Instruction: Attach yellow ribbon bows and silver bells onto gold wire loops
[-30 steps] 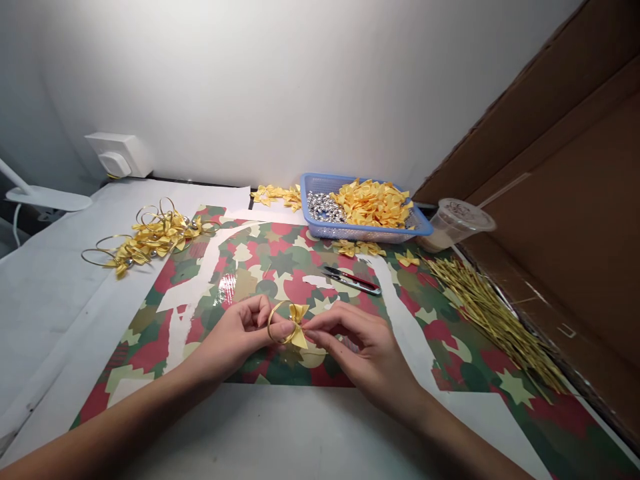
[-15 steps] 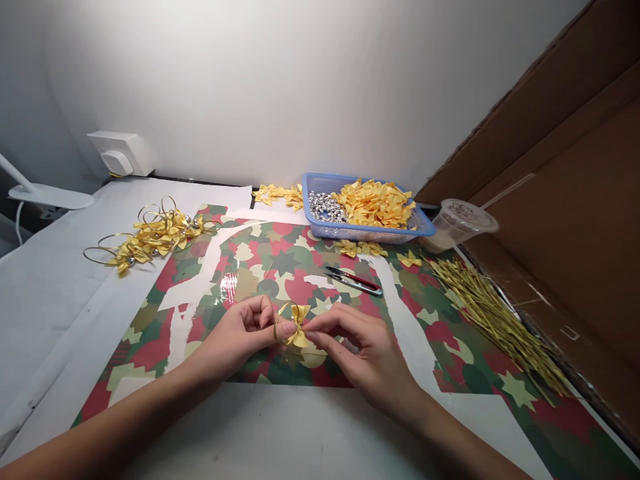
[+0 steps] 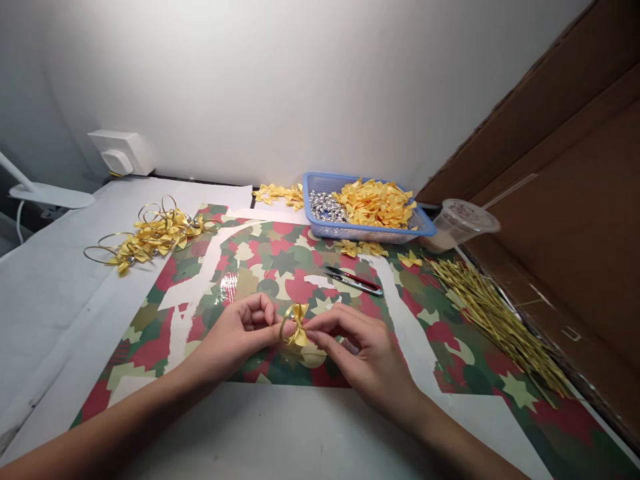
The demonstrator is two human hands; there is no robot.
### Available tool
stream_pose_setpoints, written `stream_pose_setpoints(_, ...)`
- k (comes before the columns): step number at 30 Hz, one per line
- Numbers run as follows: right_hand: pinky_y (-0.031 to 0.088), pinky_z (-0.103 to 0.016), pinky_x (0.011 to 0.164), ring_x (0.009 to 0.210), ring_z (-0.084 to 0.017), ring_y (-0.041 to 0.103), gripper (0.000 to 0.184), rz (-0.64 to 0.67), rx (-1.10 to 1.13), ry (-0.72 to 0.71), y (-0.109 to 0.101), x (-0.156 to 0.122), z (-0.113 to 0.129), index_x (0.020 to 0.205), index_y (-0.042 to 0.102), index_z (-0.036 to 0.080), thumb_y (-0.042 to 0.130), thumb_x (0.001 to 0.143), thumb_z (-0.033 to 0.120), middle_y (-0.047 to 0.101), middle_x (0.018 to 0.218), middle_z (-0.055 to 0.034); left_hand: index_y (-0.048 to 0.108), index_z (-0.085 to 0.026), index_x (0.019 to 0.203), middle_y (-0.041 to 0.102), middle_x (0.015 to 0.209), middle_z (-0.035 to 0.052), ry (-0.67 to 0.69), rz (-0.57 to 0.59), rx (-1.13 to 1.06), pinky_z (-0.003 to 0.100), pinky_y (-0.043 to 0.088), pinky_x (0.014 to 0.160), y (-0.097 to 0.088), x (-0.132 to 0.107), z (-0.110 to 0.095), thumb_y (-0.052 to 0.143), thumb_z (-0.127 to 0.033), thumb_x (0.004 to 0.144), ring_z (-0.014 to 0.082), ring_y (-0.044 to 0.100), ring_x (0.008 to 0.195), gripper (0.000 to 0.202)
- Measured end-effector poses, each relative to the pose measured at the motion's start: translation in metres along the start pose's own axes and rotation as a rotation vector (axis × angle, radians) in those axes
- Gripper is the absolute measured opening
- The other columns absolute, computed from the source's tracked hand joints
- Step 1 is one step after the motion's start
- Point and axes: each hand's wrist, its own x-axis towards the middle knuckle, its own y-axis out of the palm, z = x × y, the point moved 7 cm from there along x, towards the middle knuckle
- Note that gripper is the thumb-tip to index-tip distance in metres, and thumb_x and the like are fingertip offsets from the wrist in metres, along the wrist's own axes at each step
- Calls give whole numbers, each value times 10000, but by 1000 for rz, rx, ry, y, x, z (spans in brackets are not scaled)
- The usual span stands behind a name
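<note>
My left hand (image 3: pixel 235 335) and my right hand (image 3: pixel 361 348) meet low in the middle of the camouflage-print wrapping paper (image 3: pixel 280 267). Between them is a small yellow satin bow (image 3: pixel 299 326) on a thin gold wire loop (image 3: pixel 285 324). My left fingertips pinch the loop's lower side, and my right thumb and forefinger press against the bow's lower edge. Where the wire joins the bow, my fingers hide the join. Small red-handled thread snips (image 3: pixel 353 281) lie on the paper above my right hand, touching neither hand.
A blue plastic basket (image 3: pixel 370 234) holds silver beads (image 3: pixel 325 207) and loose yellow bows (image 3: pixel 375 203). Left stands a heap of finished gold-looped bows (image 3: pixel 155 235). Right lie gold wire ties (image 3: pixel 493 320), a clear plastic cup (image 3: pixel 463 223) and a cardboard wall (image 3: pixel 550 200).
The gold loop and bow have shifted slightly right between my hands, and the loop looks narrower as it turns. My hands have closed in a little around it.
</note>
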Motion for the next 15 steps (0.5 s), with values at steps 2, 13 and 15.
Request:
stream_pose_setpoints(2, 473, -228, 585, 644, -127, 595, 120, -2, 2, -5, 0, 0, 1, 801, 653, 207, 549, 850, 175, 650, 717, 0, 386, -180, 595, 411, 530, -94, 7, -9, -4, 164, 344, 501, 0, 0, -1, 766, -285, 619, 45, 390, 502, 395)
stream_pose_setpoints(13, 469, -218, 562, 613, -120, 580, 123, -16, -38, -22, -2, 1, 4, 772, 645, 203, 551, 841, 166, 639, 683, 9, 293, -191, 573, 362, 511, -101, 41, -36, 19, 161, 262, 466, -2, 1, -5, 769, -279, 588, 42, 300, 492, 484)
stream_pose_setpoints(15, 467, -216, 563, 610, -117, 579, 126, -18, -45, -28, -2, 1, 4, 770, 643, 202, 549, 840, 158, 639, 683, 10, 286, -194, 575, 353, 512, -103, 46, -41, 20, 163, 248, 460, -3, 1, -5, 768, -277, 588, 41, 283, 489, 489)
